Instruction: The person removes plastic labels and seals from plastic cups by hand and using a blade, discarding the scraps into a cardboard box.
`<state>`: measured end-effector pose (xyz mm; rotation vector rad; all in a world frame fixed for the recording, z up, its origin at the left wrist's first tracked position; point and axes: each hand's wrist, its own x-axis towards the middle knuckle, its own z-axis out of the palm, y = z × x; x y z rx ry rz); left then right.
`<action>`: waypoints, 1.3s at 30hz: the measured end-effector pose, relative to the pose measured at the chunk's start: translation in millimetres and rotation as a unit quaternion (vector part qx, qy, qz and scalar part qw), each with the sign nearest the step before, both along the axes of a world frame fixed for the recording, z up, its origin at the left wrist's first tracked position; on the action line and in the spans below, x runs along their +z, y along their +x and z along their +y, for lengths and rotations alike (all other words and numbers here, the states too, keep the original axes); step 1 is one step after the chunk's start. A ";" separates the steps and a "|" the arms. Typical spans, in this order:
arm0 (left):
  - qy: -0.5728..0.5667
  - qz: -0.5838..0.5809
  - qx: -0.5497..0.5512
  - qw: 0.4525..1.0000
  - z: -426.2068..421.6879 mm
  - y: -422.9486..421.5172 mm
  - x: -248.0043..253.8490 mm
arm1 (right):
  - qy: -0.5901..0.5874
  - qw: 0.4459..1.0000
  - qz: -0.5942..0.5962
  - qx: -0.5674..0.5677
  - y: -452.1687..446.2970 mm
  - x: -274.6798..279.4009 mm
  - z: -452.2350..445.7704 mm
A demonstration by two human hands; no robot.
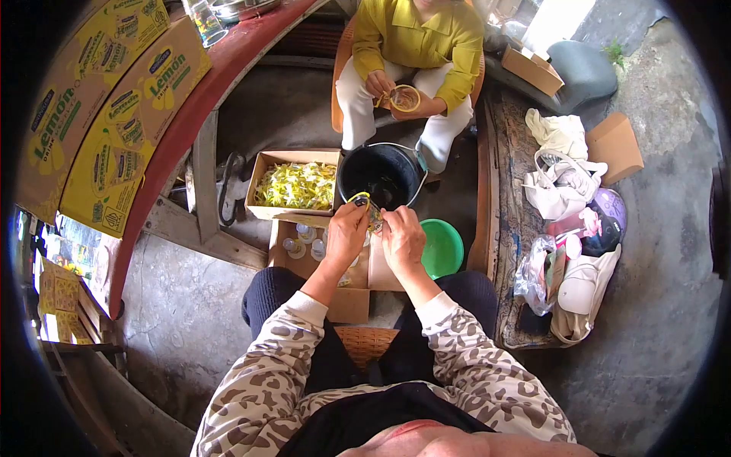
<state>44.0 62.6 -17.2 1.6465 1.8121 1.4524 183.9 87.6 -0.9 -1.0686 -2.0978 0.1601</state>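
Both hands are raised in front of the lap, close together, fingers curled. Left hand (346,234): grasping a small, clear yellow-edged piece (373,218) at its left side. Right hand (403,238): thumb and fingers pinched on the same piece at its right side. The piece sits between the two hands, partly hidden by the fingers; its exact shape cannot be told. Beyond the hands stands a black bucket (362,167); just left of it, an open carton (288,214) filled with yellow strips (297,185). Nearer the lap, a lower cardboard box (350,306) contains clear cups (295,247), several partly covered by the left hand and forearm. A green basin (443,247) lies right of the right hand. Opposite, a seated co-worker (417,46) in a yellow top holds a yellow-rimmed cup (405,97).
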 end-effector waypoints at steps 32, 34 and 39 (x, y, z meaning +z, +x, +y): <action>-0.028 0.040 0.002 0.999 -6.2 -3.3 5.3 | 0.003 1.000 0.026 0.008 -3.0 7.8 -7.2; -0.008 0.037 -0.002 0.999 -5.0 -0.7 5.9 | 0.003 1.000 0.014 0.012 -2.4 6.4 -4.7; -0.010 0.056 -0.019 0.998 -4.8 -1.1 -1.3 | 0.009 1.000 0.004 0.000 -8.4 -1.1 -1.4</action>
